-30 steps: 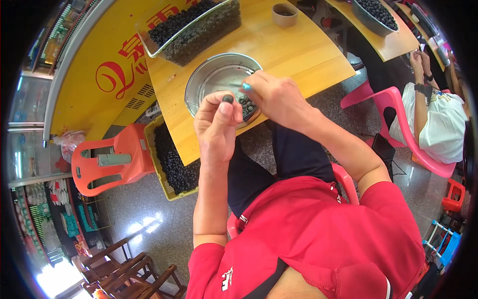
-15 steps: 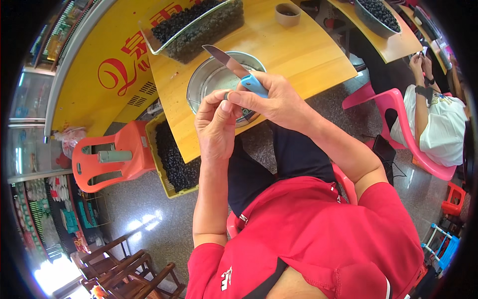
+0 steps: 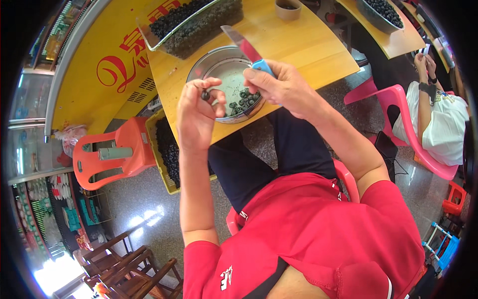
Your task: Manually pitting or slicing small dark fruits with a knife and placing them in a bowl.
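Note:
My right hand [image 3: 288,88] grips a knife [image 3: 262,66] by its blue handle, the blade angled up and away to the left. My left hand [image 3: 195,117] has its fingers curled, with a small dark round piece [image 3: 205,95] caught among them. Below and between the hands sits a round metal pan [image 3: 199,66] on the table. At its near right side lie several dark greenish round pieces [image 3: 243,102], some showing ring-like ends. What kind they are, I cannot tell. The two hands are apart.
On the wooden table [image 3: 308,47] stand a clear tub [image 3: 201,37] of dark round pieces and a small cup [image 3: 288,10]. A yellow crate [image 3: 172,189] of similar pieces is at the table's left, beside an orange chair [image 3: 127,149]. A person [image 3: 438,119] sits at the right.
My hands have parted: the left moved left and slightly down, the right went up and right with the knife. The dark pieces in the pan now show.

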Demonstrator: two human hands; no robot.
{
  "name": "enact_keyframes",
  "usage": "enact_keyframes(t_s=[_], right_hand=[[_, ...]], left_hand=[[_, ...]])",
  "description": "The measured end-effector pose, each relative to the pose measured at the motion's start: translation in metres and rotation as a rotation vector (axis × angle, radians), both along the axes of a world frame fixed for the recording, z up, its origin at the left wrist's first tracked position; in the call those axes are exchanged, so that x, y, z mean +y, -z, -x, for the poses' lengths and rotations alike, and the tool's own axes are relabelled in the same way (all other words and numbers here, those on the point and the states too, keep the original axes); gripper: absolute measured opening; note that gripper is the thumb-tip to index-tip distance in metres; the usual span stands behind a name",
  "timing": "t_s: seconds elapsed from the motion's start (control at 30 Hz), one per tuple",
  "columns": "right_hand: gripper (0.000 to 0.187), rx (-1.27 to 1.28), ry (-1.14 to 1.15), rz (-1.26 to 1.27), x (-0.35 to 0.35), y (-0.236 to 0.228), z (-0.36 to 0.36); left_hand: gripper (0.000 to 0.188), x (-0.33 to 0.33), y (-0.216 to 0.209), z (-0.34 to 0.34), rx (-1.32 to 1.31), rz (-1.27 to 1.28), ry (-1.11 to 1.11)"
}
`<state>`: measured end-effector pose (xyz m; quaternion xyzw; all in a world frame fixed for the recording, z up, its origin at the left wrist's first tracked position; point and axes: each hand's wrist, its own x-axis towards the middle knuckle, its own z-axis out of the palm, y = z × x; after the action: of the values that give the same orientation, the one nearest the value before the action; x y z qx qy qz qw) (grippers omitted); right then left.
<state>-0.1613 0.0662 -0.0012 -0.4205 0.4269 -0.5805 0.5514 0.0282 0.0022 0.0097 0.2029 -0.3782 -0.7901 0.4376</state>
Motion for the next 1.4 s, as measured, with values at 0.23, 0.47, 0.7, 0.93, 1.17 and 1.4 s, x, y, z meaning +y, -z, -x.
enact_keyframes(t_s=[0.23, 0.47, 0.7, 0.93, 1.17, 1.4], right_hand=[[0.023, 0.053, 0.103, -0.077, 0.010, 0.010, 0.023], [0.023, 0.054, 0.127, -0.094, 0.021, 0.014, 0.033], [0.024, 0.079, 0.123, -0.093, 0.022, 0.019, 0.035], [0.023, 0.149, 0.127, -0.027, 0.021, 0.018, 0.029], [0.023, 0.181, 0.150, -0.031, 0.023, 0.016, 0.033], [0.023, 0.162, 0.145, -0.033, 0.023, 0.015, 0.033]], left_hand=[[0.024, -0.056, 0.019, -0.001, -1.251, 0.763, 0.288], [0.037, -0.057, 0.030, 0.016, -1.703, 1.288, 0.445], [0.034, -0.055, 0.021, 0.014, -1.674, 1.136, 0.534], [0.034, -0.067, 0.026, 0.008, -1.589, 1.114, 0.604], [0.034, -0.076, 0.020, 0.013, -1.608, 1.163, 0.824], [0.031, -0.073, 0.027, 0.013, -1.597, 1.185, 0.769]])
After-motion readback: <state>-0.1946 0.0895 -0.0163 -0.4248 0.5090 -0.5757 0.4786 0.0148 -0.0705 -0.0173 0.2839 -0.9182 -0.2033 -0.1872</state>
